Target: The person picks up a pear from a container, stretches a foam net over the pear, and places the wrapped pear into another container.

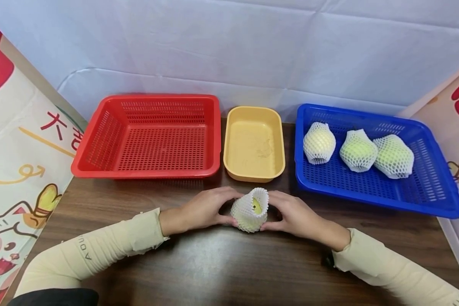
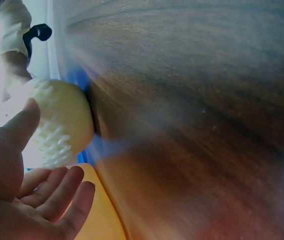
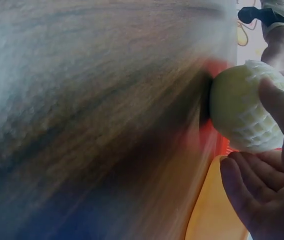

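A round yellow-green fruit [image 1: 257, 207] stands on the table at the middle front, in a white foam net sleeve [image 1: 246, 211]. The sleeve's open end rises above the fruit, and a dark spot shows inside on its top. From either side, my left hand [image 1: 206, 208] and right hand [image 1: 298, 214] hold the netted fruit between thumb and fingers. Both wrist views show the fruit's lower part [image 2: 76, 115] bare below the net. My left thumb [image 2: 24, 122] and right thumb [image 3: 277, 102] lie against the netting.
A red basket [image 1: 214, 157] stands at the back left, with a yellow tub [image 1: 254, 174] beside it. The blue basket [image 1: 367, 201] at the right holds several netted fruits [image 1: 358, 151]. A pale cloth [image 1: 229, 46] hangs behind them, and printed panels flank the wooden table [image 1: 199, 272].
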